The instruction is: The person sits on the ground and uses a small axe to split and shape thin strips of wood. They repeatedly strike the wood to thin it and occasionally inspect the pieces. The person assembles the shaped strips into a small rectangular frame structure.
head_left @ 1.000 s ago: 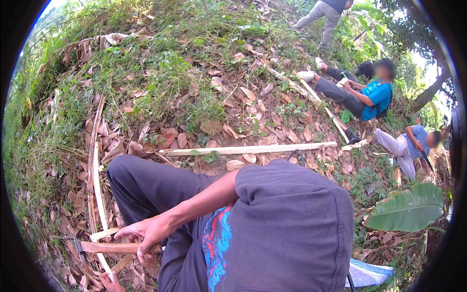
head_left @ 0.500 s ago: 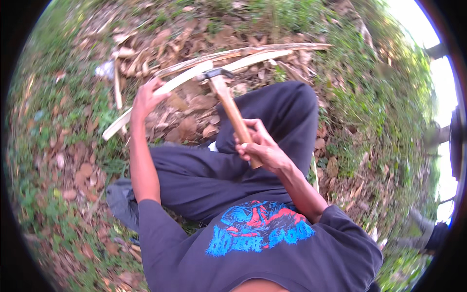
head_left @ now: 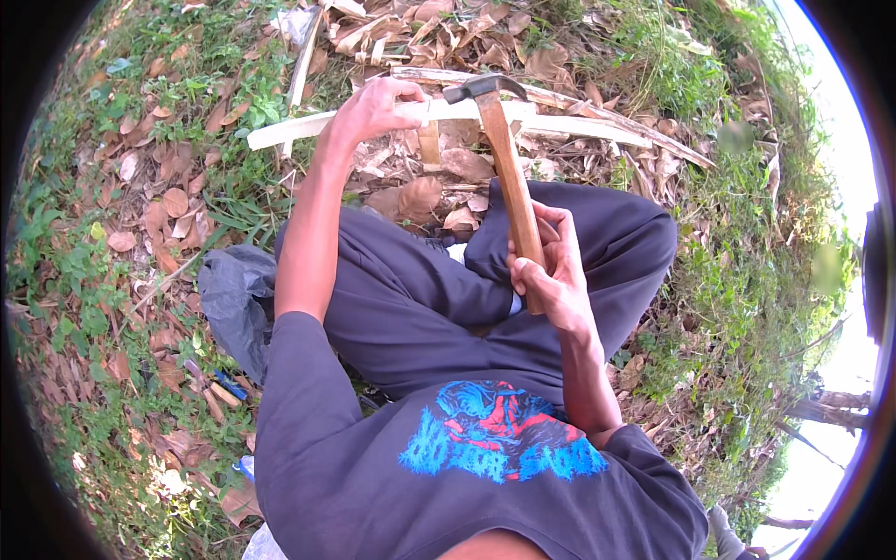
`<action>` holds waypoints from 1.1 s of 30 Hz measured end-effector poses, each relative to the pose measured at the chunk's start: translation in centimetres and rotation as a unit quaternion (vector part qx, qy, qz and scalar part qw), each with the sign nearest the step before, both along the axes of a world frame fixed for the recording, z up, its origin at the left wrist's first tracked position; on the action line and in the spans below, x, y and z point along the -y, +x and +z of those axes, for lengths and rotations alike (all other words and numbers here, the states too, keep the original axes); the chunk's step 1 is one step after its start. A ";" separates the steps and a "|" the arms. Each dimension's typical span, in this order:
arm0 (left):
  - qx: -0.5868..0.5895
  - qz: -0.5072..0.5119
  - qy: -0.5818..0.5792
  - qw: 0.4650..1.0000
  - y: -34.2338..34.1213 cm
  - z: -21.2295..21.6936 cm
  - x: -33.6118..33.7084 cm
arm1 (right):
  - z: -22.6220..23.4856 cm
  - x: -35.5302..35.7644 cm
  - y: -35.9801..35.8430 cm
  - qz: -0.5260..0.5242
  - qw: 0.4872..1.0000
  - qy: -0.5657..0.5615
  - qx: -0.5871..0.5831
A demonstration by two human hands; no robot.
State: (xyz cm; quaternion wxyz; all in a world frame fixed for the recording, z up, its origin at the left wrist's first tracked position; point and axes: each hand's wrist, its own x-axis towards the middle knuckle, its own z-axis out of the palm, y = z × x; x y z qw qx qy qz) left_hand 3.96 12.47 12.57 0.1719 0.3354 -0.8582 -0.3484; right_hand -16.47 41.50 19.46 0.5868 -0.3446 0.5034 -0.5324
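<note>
My right hand [head_left: 553, 261] is closed round the lower part of a wooden handle, holding a claw hammer [head_left: 509, 173] upright. The dark hammer head is above the pale strip, overlapping it in view; I cannot tell whether they touch. My left hand [head_left: 371, 110] is bent over a pale wooden strip [head_left: 289, 130], thumb and fingers closed at its edge. Whether a small nail sits between those fingertips is too small to tell. A second pale wooden strip [head_left: 588, 129] continues to the right behind the hammer.
A long rough split stick [head_left: 644, 123] lies beyond the strips among dry leaves [head_left: 551, 61]. Another stick [head_left: 303, 75] stretches away at the upper left. My crossed legs [head_left: 588, 224] are just below the work. At my left lie a dark plastic bag [head_left: 233, 299] and a blue-handled tool [head_left: 230, 385].
The view has shifted, so the scene sits differently. The strip under my left hand now lies nearly level instead of slanting. The hammer stays in my right hand, its head over the strip.
</note>
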 end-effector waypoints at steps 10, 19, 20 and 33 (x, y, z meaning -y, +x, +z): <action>-0.014 0.015 0.031 0.999 0.5 0.7 -0.2 | 0.4 0.1 -0.5 -0.002 1.000 -0.013 -0.002; -0.013 -0.025 0.055 0.998 0.4 -0.4 0.5 | 0.3 -0.1 -1.0 0.016 1.000 -0.022 -0.002; -0.008 -0.026 0.054 0.998 0.3 -0.4 0.5 | 0.4 -0.1 -1.0 0.018 1.000 -0.019 -0.007; -0.022 -0.030 0.010 0.999 0.4 0.2 -0.6 | -0.2 -0.2 -1.1 0.029 1.000 -0.005 -0.007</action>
